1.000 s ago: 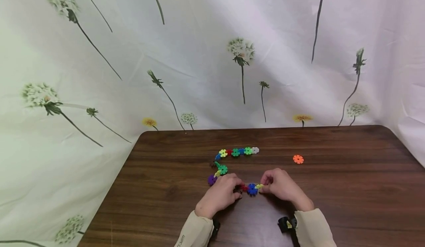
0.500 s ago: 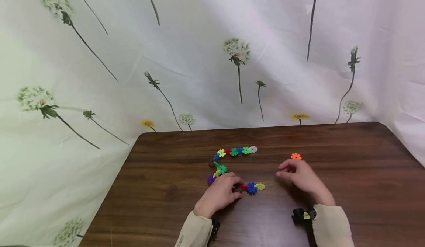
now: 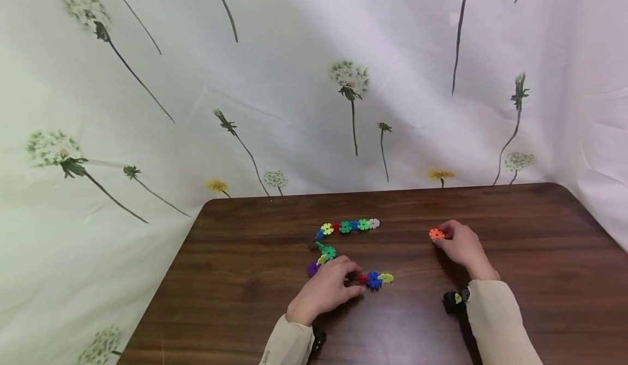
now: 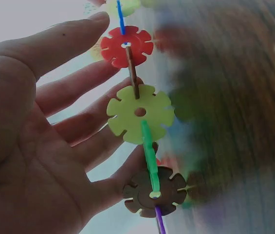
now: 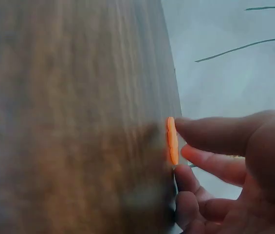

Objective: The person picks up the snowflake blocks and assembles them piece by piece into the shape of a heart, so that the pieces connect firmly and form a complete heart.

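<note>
A chain of notched plastic interlocking discs lies bent on the table (image 3: 235, 299), its far row ending in a white disc (image 3: 374, 223). My left hand (image 3: 327, 289) arches over the near row, fingers loosely spread. In the left wrist view those fingers extend behind a red disc (image 4: 126, 47), a yellow-green disc (image 4: 140, 114) and a brown disc (image 4: 155, 191), with the thumb beside the red one. A blue disc (image 3: 374, 281) and a yellow disc (image 3: 387, 278) stick out to its right. Farther right, my right hand (image 3: 466, 247) pinches a loose orange disc (image 3: 435, 234) by its edge.
A white cloth with printed dandelions (image 3: 275, 81) hangs behind the table's far edge. A purple disc (image 3: 313, 268) and a green disc (image 3: 328, 253) show beyond the left hand. Black wrist cameras sit at both sleeves (image 3: 497, 310).
My right hand let go of the yellow disc at the chain's near end, moved right and away, and took hold of the orange disc. The left hand stays over the chain.
</note>
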The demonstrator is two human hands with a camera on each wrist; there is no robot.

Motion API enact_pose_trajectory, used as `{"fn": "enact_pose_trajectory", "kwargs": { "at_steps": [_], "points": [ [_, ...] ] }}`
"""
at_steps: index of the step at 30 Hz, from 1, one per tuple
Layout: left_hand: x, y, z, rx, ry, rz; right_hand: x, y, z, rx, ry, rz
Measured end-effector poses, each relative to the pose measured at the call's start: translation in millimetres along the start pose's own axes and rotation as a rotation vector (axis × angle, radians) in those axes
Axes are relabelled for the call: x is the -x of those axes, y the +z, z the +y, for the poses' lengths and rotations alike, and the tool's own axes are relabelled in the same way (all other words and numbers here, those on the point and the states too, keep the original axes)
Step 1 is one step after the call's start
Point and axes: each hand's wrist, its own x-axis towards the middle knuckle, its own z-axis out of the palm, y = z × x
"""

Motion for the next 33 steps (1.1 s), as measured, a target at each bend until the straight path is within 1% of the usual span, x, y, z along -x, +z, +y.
{"fn": "enact_pose_trajectory", "kwargs": {
  "at_steps": [6,8,11,14,17,22,25,33],
  "points": [
    [0.2,-0.6,-0.4,0.016,0.005,0.001,-6.9,-7.8,0.9,0.022,0.004,-0.076],
    [0.5,-0.6,-0.1,0.015,0.01,0.002,-7.4,-9.9,1.1,0.014,0.021,-0.106],
    [1.0,-0.2,0.7,0.01,0.018,0.005,-7.6,-10.9,1.5,0.008,0.038,-0.123],
    [1.4,0.6,1.3,0.005,0.027,0.007,-5.1,-11.0,0.8,0.012,0.043,-0.124],
    [1.4,1.5,0.9,-0.004,0.03,0.008,0.2,-9.0,-0.5,0.014,0.031,-0.123],
    [1.8,1.6,-0.3,-0.024,0.011,0.004,11.1,-1.3,-5.9,0.017,-0.027,-0.122],
    [2.1,1.3,-0.3,-0.029,0.007,0.002,16.1,3.4,-10.6,0.016,-0.049,-0.119],
    [2.7,1.6,0.4,-0.032,0.007,-0.003,25.2,11.4,-19.3,0.004,-0.033,-0.104]
  ]
}}
